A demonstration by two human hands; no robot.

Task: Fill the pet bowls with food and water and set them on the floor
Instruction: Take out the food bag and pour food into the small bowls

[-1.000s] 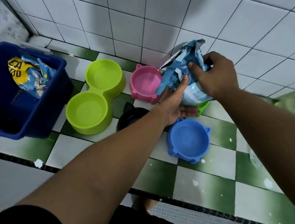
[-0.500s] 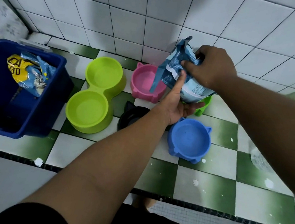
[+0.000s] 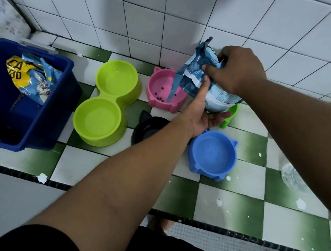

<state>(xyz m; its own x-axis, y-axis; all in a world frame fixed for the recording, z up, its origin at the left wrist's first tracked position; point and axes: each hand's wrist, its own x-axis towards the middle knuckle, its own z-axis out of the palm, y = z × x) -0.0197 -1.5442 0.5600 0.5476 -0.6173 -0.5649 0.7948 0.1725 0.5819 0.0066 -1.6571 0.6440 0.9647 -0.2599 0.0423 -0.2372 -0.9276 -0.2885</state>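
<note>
Now grips bag (image 3: 217,98) at its crumpled top with right hand (image 3: 238,69), fingers curled tight round it. Cups the base in left hand (image 3: 202,113), fingers nearly straight, thumb up along the side. Holds it tilted above pink bowl (image 3: 163,104), with a few dark pellets (image 3: 160,98) inside, probably kibble.

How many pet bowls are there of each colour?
Lime double bowl: 1
Pink bowl: 1
Black bowl: 1
Blue bowl: 1
Bright green bowl, partly hidden behind the bag: 1
Total: 5
</note>
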